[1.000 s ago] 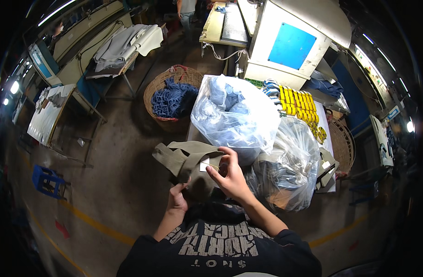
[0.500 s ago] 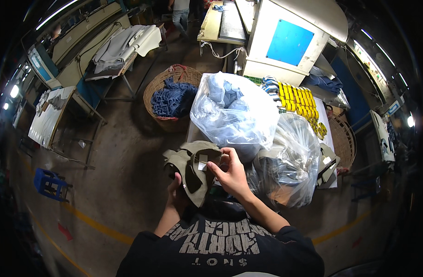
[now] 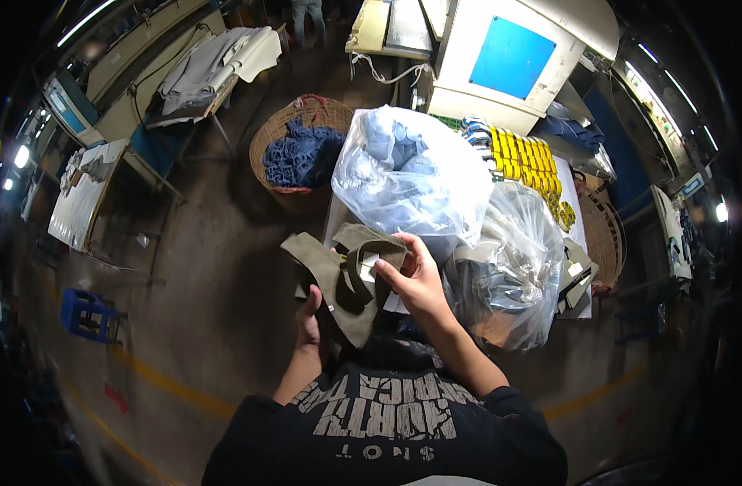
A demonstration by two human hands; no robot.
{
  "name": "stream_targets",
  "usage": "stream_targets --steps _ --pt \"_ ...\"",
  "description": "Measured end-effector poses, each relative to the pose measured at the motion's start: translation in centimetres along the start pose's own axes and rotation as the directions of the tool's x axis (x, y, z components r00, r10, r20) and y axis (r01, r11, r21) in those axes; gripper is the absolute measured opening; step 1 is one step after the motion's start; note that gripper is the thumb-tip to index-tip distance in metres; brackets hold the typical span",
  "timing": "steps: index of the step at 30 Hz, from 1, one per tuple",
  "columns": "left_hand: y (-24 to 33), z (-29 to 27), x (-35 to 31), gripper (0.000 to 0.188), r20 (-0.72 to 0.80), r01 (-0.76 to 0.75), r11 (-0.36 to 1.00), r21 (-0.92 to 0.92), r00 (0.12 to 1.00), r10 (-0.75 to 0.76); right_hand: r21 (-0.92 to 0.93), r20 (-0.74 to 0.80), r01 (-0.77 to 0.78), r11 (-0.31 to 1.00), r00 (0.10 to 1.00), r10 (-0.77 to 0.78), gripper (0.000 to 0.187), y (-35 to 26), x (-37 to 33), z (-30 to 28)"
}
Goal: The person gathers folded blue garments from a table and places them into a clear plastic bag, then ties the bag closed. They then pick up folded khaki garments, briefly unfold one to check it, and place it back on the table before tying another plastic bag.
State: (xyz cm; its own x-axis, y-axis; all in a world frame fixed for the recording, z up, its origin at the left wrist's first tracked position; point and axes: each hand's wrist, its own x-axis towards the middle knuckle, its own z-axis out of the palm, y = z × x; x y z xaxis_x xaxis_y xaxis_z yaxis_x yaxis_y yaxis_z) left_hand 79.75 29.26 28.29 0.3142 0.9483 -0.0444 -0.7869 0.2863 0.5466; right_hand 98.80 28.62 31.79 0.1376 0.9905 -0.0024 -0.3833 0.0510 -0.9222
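Olive-green cut fabric pieces point(image 3: 321, 267) hang in a loose bunch in front of my chest, with curved strips and an opening between them. My left hand point(image 3: 308, 320) grips the bunch from its lower left, thumb in front and fingers hidden behind the cloth. At the upper right edge my right hand point(image 3: 418, 279) pinches the fabric between thumb and fingers. Beside that thumb a small white label point(image 3: 370, 266) shows on the cloth. Just beyond stand a clear plastic bag of pale blue fabric point(image 3: 411, 182) and, to its right, another clear bag point(image 3: 508, 279) with darker contents.
Both bags rest on a white-topped table point(image 3: 583, 306), with yellow straps point(image 3: 523, 162) and more olive pieces point(image 3: 577, 275). A wicker basket point(image 3: 265, 142) of dark blue cloth stands left of it. Left lies a blue stool point(image 3: 83, 314); a person point(image 3: 308, 20) stands far off.
The olive fabric has opened out and shifted up and to the right. My right hand has moved slightly up and right with its edge; my left still grips the other side.
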Motion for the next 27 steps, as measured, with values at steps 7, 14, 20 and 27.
stream_targets --steps 7,14,20,27 --pt "0.6 -1.3 -0.7 0.086 -0.078 0.177 0.979 0.099 0.982 -0.17 -0.51 0.078 0.103 0.854 0.994 -0.074 0.057 -1.4 -1.4 0.6" --pt "1.4 -0.5 0.0 0.065 -0.14 0.163 0.984 0.075 0.978 -0.151 -0.716 0.174 0.243 0.655 0.97 -0.169 0.068 -2.6 -2.6 0.5" --pt "1.5 0.5 -0.5 0.065 -0.212 0.228 0.972 0.053 0.954 -0.212 -0.829 0.321 0.358 0.429 0.934 -0.159 0.059 -3.1 -2.4 0.4" --pt "1.5 0.4 -0.8 0.06 -0.188 0.264 0.962 0.074 0.951 -0.247 -0.865 0.318 0.355 0.355 0.934 -0.16 0.051 -3.2 -1.8 0.1"
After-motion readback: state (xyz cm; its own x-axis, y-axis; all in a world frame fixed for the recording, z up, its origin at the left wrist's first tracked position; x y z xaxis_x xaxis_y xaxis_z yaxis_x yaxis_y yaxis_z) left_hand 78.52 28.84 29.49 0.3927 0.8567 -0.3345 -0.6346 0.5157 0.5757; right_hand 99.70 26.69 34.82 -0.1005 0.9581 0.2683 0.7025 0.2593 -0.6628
